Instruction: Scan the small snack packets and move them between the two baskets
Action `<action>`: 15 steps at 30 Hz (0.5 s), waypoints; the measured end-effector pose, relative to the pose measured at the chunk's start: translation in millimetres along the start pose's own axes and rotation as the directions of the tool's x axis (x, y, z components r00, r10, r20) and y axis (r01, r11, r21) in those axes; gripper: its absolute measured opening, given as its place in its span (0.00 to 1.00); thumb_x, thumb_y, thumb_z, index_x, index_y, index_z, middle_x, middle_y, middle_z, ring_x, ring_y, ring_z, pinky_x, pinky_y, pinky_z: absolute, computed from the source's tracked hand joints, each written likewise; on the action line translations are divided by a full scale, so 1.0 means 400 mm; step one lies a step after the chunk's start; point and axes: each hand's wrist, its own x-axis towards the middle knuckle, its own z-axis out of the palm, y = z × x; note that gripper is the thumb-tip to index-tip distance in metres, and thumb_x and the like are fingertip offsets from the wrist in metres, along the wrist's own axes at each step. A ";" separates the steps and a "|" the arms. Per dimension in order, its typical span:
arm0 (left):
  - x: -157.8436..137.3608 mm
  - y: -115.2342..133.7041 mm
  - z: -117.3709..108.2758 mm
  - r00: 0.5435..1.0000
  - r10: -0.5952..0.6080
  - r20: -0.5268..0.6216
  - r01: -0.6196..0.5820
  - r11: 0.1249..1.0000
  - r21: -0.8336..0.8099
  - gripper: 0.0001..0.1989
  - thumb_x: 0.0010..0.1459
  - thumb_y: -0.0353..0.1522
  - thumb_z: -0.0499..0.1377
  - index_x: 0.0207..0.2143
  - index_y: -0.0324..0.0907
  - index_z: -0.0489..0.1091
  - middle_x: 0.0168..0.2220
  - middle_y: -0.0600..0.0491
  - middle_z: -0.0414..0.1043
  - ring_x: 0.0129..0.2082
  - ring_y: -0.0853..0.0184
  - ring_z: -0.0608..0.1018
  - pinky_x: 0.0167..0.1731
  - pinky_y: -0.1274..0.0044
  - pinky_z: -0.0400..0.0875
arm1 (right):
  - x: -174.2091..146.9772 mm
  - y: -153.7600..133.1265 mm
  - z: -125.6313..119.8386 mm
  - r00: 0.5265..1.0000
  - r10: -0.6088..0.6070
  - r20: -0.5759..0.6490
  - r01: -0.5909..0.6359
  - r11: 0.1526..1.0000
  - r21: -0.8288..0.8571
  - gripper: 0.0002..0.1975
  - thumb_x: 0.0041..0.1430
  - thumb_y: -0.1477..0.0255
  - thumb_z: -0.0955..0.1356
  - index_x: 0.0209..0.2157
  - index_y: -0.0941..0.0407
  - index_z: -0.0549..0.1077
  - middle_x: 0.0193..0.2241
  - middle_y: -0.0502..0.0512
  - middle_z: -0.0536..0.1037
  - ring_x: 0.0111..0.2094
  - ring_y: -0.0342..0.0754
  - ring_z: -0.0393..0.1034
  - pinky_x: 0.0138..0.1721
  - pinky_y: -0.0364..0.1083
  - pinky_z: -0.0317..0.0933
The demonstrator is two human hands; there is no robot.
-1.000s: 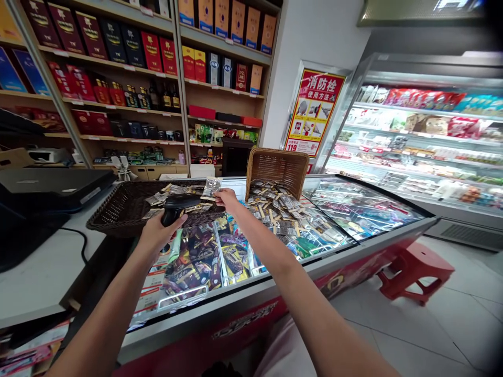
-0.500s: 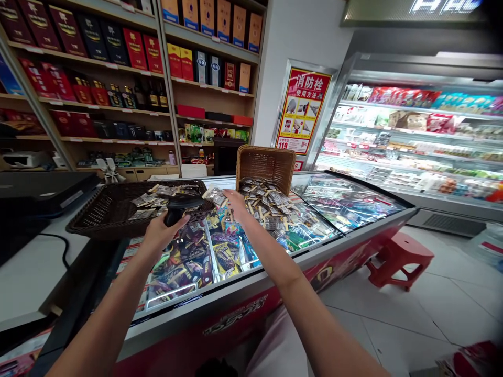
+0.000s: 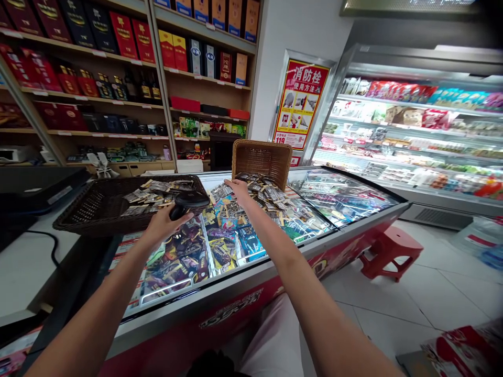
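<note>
My left hand is closed around the handle of a black handheld barcode scanner, its head pointing right above the freezer. Between the fingertips of my right hand is a small flat packet, held just right of the scanner. A dark woven basket on the left holds several similar packets. To the right, a brown wicker basket lies tipped on its side, with a heap of packets spilling out over the freezer's glass top.
The chest freezer shows wrapped ice creams under its glass. A red plastic stool stands on the tiled floor at right. Shelves of boxed bottles rise behind, with a refrigerated display at back right. A black machine sits at left.
My left hand and the scanner have moved slightly right. My right hand, still holding the packet, has risen a little toward the heap. The camera view has shifted slightly.
</note>
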 end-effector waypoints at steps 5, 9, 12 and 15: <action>-0.004 0.004 0.010 1.000 -0.002 0.019 0.001 0.999 0.047 0.39 0.29 0.64 0.74 0.34 0.44 0.76 0.20 0.59 0.68 0.21 0.65 0.71 0.23 0.76 0.59 | -0.001 0.004 -0.006 1.000 0.019 0.013 -0.019 1.000 0.004 0.14 0.59 0.61 0.78 0.27 0.55 0.77 0.28 0.49 0.76 0.30 0.43 0.64 0.29 0.41 0.57; -0.001 0.005 0.011 0.999 0.010 0.030 -0.012 0.999 0.049 0.40 0.29 0.65 0.73 0.35 0.45 0.77 0.22 0.57 0.71 0.22 0.64 0.72 0.25 0.75 0.62 | -0.014 0.006 -0.003 0.999 0.049 0.001 -0.049 0.999 0.016 0.15 0.59 0.62 0.79 0.27 0.55 0.76 0.28 0.47 0.76 0.30 0.43 0.66 0.31 0.41 0.60; 0.008 -0.017 0.018 0.999 0.027 0.027 -0.029 0.997 0.066 0.39 0.31 0.65 0.73 0.35 0.45 0.77 0.21 0.56 0.72 0.24 0.62 0.74 0.25 0.74 0.63 | -0.028 0.019 0.001 0.998 0.060 -0.010 -0.059 0.997 0.040 0.15 0.59 0.63 0.80 0.28 0.55 0.76 0.28 0.46 0.76 0.30 0.42 0.67 0.31 0.40 0.62; 0.026 -0.050 0.041 1.000 0.013 0.020 -0.015 0.997 0.073 0.36 0.33 0.64 0.73 0.33 0.46 0.76 0.18 0.57 0.69 0.23 0.61 0.72 0.24 0.74 0.60 | -0.036 0.043 -0.010 0.998 0.068 -0.007 -0.067 0.993 0.102 0.11 0.61 0.66 0.78 0.31 0.55 0.77 0.29 0.47 0.76 0.32 0.44 0.70 0.33 0.41 0.68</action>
